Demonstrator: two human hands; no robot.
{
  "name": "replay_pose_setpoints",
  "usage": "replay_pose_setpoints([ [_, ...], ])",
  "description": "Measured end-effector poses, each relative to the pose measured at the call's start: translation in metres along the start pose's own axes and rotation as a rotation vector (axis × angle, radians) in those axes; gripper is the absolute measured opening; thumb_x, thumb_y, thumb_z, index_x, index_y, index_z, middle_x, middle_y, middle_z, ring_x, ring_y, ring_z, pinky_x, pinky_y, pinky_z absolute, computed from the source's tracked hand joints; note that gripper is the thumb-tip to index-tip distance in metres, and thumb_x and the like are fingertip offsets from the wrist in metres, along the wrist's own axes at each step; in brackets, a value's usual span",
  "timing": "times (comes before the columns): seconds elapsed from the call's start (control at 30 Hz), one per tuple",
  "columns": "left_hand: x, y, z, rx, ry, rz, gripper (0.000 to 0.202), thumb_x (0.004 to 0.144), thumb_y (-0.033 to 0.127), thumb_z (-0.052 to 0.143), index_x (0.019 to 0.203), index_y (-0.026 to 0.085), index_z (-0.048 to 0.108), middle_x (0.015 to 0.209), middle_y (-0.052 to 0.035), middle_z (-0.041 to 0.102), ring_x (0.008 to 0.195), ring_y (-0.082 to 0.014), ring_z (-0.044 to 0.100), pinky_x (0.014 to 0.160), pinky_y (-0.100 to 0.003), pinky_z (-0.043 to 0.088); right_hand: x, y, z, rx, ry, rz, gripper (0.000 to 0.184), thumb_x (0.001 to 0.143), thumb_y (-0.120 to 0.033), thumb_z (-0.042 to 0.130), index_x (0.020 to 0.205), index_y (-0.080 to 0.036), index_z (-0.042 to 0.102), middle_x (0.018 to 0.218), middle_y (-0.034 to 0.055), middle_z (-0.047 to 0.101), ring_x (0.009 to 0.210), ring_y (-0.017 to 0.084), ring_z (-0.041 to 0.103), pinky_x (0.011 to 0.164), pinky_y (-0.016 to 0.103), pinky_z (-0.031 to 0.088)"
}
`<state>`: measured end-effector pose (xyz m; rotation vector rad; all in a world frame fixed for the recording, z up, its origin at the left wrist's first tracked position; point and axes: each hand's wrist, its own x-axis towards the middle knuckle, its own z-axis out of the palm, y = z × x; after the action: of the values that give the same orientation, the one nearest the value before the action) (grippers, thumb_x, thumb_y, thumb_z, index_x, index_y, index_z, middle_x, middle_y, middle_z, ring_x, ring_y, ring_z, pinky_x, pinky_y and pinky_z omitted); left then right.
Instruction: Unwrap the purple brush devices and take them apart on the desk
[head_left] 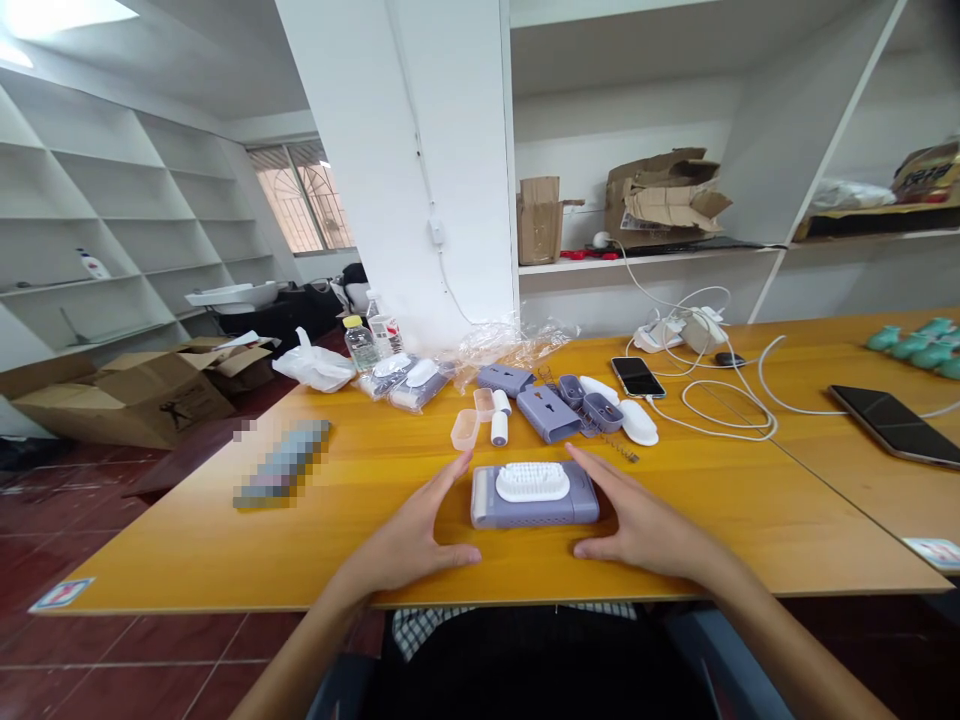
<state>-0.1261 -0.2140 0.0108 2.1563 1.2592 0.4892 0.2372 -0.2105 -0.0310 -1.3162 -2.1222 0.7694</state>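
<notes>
A grey-purple plastic case [540, 514] lies on the table in front of me, with a white bristled brush head [533, 482] on its top and a pale roller-like part at its left end. To its left is my left hand [416, 530], thumb and fingers spread in a curve. My right hand [645, 522] curves the same way by the right end, its fingertips near the case; I cannot tell if they touch it. Beyond lie grey-purple housings [547, 413], translucent pink cups [465, 430], small white rollers [499, 428], white oval pieces [639, 422] and a metal spring [624, 450].
Bagged units [418, 384], bottles [360, 343] and a white plastic bag [315, 362] stand at the back left. A pixelated object [281, 465] lies left. To the right are a phone [637, 377], looping white cables [724, 410] and a dark tablet [900, 425].
</notes>
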Motion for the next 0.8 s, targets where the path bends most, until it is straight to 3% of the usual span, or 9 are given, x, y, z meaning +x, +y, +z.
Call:
replay_pose_setpoints([
  [0.13,0.016,0.008,0.008,0.098,-0.049,0.078,0.119,0.084,0.055,0.088,0.175,0.031,0.014,0.181,-0.0113,0.023,0.165,-0.0380,0.028,0.134,-0.058,0.029,0.014,-0.004,0.001,-0.040,-0.003,-0.074,0.109,0.079,-0.035,0.088,0.171,-0.031,0.030,0.176,0.0107,0.037,0.160,0.036,0.038,0.132,0.059,0.033],
  [0.3,0.052,0.002,0.006,0.150,-0.099,0.225,0.110,0.083,0.057,0.088,0.172,0.026,0.029,0.176,-0.0157,0.035,0.161,-0.0390,0.036,0.133,-0.056,0.031,0.037,-0.005,-0.009,-0.091,-0.069,-0.150,0.104,0.072,-0.038,0.093,0.164,-0.029,0.046,0.167,0.0141,0.051,0.153,0.040,0.048,0.127,0.063,0.037],
  [0.43,0.073,-0.008,0.002,0.165,-0.078,0.245,0.110,0.076,0.060,0.091,0.166,0.022,0.040,0.169,-0.0171,0.046,0.155,-0.0406,0.044,0.130,-0.056,0.034,0.051,-0.003,-0.013,-0.104,-0.065,-0.169,0.098,0.068,-0.040,0.095,0.156,-0.024,0.056,0.158,0.0168,0.059,0.144,0.041,0.057,0.122,0.062,0.042],
  [0.57,0.074,-0.013,0.004,0.151,0.012,0.215,0.102,0.076,0.064,0.090,0.160,0.025,0.048,0.163,-0.0151,0.053,0.151,-0.0399,0.050,0.128,-0.055,0.038,0.049,0.005,-0.006,-0.067,0.021,-0.207,0.089,0.073,-0.038,0.091,0.155,-0.024,0.057,0.157,0.0151,0.060,0.142,0.038,0.059,0.122,0.060,0.043],
  [0.8,0.070,-0.011,0.008,0.154,0.032,0.224,0.095,0.074,0.058,0.093,0.153,0.024,0.054,0.158,-0.0152,0.059,0.145,-0.0392,0.055,0.125,-0.055,0.041,0.047,0.004,-0.002,-0.038,0.051,-0.234,0.087,0.069,-0.034,0.091,0.150,-0.026,0.061,0.150,0.0128,0.065,0.136,0.038,0.062,0.119,0.059,0.046],
])
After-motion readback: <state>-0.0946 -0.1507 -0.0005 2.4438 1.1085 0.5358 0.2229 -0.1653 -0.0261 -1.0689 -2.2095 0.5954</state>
